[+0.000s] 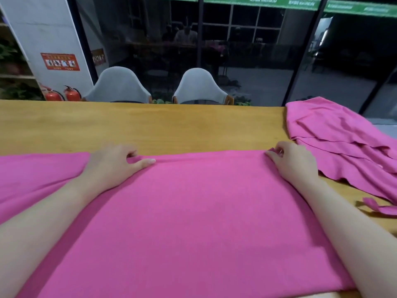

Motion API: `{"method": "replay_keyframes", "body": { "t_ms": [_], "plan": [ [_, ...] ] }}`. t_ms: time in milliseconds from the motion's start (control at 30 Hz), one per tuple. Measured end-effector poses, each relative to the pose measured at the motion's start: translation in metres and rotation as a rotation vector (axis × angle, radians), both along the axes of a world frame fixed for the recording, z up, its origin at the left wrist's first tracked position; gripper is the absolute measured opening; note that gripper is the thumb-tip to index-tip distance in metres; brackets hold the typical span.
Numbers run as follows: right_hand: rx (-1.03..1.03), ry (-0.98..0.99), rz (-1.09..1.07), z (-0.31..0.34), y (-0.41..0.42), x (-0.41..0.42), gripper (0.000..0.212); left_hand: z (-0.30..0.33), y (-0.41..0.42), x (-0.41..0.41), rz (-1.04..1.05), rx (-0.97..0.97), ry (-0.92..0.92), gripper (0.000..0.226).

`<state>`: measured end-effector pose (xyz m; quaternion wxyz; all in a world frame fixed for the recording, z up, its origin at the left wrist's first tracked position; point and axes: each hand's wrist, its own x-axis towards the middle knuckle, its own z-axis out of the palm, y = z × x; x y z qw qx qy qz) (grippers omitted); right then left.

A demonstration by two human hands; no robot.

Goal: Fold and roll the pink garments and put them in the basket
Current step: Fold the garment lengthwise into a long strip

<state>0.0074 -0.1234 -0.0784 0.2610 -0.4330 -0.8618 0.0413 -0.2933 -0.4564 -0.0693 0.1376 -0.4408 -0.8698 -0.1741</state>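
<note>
A large pink garment [193, 211] lies flat on the wooden table [150, 127], folded, with its far edge running across the middle of the view. My left hand [116, 162] sits on that far edge left of centre, thumb and curled fingers pinching the cloth. At the far right corner of the garment, my right hand [292, 160] pinches the edge with its fingertips. A second pink garment [335, 143] lies rumpled on the table at the right. No basket is in view.
Two grey chairs [118, 87] [199, 87] stand behind the far table edge, before a dark glass wall. Two red fire extinguishers [72, 94] stand on the floor at the left. A pink strap [378, 208] lies near the right edge.
</note>
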Motion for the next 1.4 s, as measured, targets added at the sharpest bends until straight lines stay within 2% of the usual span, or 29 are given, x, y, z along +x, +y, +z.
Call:
{"method": "replay_keyframes", "body": {
  "t_ms": [133, 333, 433, 600, 700, 833, 1033, 1233, 1300, 1400],
  "plan": [
    [-0.007, 0.017, 0.006, -0.002, 0.001, 0.001, 0.030, 0.015, -0.001, 0.010, 0.031, 0.054, -0.029, 0.066],
    [-0.025, 0.085, 0.008, 0.003, -0.005, 0.002, 0.028, 0.009, 0.007, -0.001, 0.052, -0.041, 0.036, 0.079],
    [0.002, 0.164, 0.035, 0.020, -0.003, 0.003, 0.027, -0.001, 0.007, -0.004, 0.037, -0.038, 0.028, 0.075],
    [-0.023, -0.004, 0.037, 0.009, 0.006, -0.006, 0.027, -0.001, 0.007, -0.006, -0.026, -0.043, 0.044, 0.061],
    [-0.040, 0.005, 0.002, 0.001, 0.009, -0.006, 0.028, 0.006, 0.005, -0.006, -0.041, -0.076, 0.063, 0.052],
    [-0.060, 0.026, -0.046, -0.001, 0.010, -0.005, 0.031, 0.020, 0.008, -0.009, 0.003, -0.097, 0.089, 0.052],
    [-0.081, -0.013, -0.113, -0.002, 0.013, -0.007, 0.035, -0.006, 0.012, -0.012, -0.053, -0.080, 0.083, 0.052],
    [-0.093, -0.046, -0.159, -0.006, 0.017, -0.009, 0.028, -0.003, 0.014, -0.013, -0.054, -0.080, 0.047, 0.043],
    [-0.064, -0.010, -0.151, -0.002, 0.014, -0.007, 0.026, -0.003, 0.016, -0.013, -0.044, -0.090, 0.047, 0.044],
    [0.101, -0.013, -0.044, 0.018, -0.007, -0.009, 0.030, -0.004, 0.017, -0.016, -0.045, -0.089, 0.018, 0.047]
  ]
}}
